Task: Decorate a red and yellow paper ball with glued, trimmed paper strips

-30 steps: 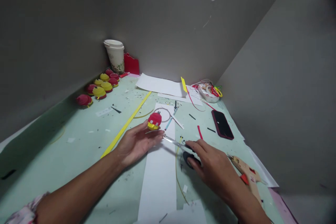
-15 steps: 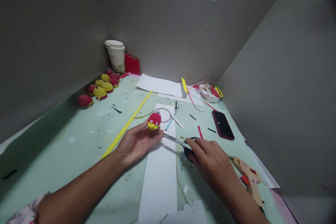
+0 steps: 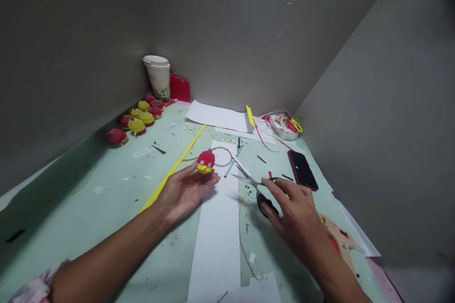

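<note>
Between the thumb and fingers of my left hand is a small round red and yellow craft piece, with pale squares on its side. My palm faces up beneath it. My right hand grips a pair of black-handled scissors, its fingers in the loops. The blades are spread and point left, apart from the round piece. Under both hands runs a long white paper strip. A thin wire ring and a light blue pen-like stick lie just beyond.
Several similar red and yellow pieces sit at the left near a white paper cup. On the right are a phone and a glue gun. A yellow strip and white sheets lie on the table.
The scissors have moved right, away from my left hand, and their blades have spread apart. My left hand has shifted slightly left with the round piece.
</note>
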Available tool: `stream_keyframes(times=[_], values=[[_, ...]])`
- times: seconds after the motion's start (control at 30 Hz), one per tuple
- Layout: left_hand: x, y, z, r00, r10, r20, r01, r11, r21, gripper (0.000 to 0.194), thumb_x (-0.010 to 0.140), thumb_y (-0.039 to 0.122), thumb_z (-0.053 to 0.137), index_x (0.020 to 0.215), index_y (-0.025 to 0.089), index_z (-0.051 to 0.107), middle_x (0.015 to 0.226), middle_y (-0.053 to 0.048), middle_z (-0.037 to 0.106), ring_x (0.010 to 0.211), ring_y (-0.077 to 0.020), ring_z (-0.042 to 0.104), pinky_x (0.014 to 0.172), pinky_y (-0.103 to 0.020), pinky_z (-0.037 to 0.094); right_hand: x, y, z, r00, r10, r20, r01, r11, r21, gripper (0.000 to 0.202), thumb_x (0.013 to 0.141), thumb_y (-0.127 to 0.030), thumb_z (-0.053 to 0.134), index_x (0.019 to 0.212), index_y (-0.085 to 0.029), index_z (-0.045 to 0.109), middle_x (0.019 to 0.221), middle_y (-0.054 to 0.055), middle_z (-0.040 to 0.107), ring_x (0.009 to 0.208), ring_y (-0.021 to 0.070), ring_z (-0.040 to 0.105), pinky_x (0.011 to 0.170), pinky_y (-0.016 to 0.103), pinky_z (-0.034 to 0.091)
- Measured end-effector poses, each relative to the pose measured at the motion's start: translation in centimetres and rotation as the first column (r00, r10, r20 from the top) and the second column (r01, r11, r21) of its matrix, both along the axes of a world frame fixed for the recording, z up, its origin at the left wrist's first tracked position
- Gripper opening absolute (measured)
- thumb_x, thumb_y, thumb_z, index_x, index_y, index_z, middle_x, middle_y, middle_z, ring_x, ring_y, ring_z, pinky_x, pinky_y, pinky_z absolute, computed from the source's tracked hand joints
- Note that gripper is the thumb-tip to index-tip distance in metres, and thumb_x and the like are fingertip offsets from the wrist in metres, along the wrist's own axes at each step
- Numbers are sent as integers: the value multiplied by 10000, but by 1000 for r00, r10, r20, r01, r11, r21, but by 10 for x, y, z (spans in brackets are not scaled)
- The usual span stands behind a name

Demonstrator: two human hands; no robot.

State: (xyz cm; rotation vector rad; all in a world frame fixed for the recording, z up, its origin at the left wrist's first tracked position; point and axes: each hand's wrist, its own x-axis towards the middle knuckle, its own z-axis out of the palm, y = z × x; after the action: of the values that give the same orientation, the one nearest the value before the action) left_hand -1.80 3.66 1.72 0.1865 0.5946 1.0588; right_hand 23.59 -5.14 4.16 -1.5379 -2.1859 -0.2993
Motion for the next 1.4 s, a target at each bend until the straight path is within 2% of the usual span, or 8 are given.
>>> stream_keyframes(times=[0.1,0.2,0.33,0.47,0.53,0.83,1.2,1.4], values=[[1,1,-1,1000,-2,14,3,1000,-16,241,966,203,500,971,29,666,908,-188,703,919,-287,721,907,-418,600,-5,-1,5,950,21,-312,-88,975,-203,383,892,-199,578,1275,-184,597,1055,111,645,898,230,608,815,372,470],[1,0,-2,1000,-30,9,30,1000,-4,256,969,213,495,976,23,667,905,-193,704,912,-290,722,921,-430,589,-15,-2,9,836,-53,-546,-213,886,-411,367,826,-180,588,1184,-205,665,921,49,642,792,187,589,750,320,479],[0,-2,-5,989,-142,50,142,990,15,295,979,254,487,1008,21,666,918,-195,704,910,-280,723,921,-409,581,-25,-1,5,687,-203,-698,-323,775,-543,358,777,-175,617,1119,-223,715,878,15,615,768,159,535,708,290,446],[-1,-3,-9,971,-230,65,228,973,30,325,975,294,506,1027,16,667,968,-209,704,920,-285,724,892,-376,584,-28,1,-2,522,-338,-783,-456,665,-591,356,741,-195,694,1094,-225,730,853,-7,579,737,129,500,663,262,418],[-1,-3,-9,964,-259,61,257,965,46,332,969,303,522,1030,12,669,970,-210,706,928,-294,724,870,-365,588,-29,2,-5,466,-385,-796,-496,632,-596,365,729,-201,716,1094,-220,733,824,-15,563,710,117,488,643,253,410],[0,-6,-7,952,-301,53,298,952,70,322,967,280,523,997,1,680,929,-207,713,917,-297,727,820,-346,599,-31,3,-4,467,-389,-794,-496,629,-599,360,721,-200,738,1081,-213,754,772,-22,535,689,114,454,634,258,387],[0,-6,-8,949,-313,30,310,948,68,329,969,286,517,1031,-4,660,943,-229,713,912,-293,724,836,-358,591,-29,3,-9,467,-400,-788,-497,619,-608,355,746,-188,714,1097,-222,749,756,-24,531,675,112,449,625,258,377],[-1,-6,-8,946,-324,20,321,943,85,334,973,290,510,1038,-1,661,945,-230,715,905,-284,725,828,-343,593,-31,2,-6,452,-431,-781,-517,587,-623,353,769,-238,710,1118,-192,734,690,-34,516,619,101,449,580,244,362]])
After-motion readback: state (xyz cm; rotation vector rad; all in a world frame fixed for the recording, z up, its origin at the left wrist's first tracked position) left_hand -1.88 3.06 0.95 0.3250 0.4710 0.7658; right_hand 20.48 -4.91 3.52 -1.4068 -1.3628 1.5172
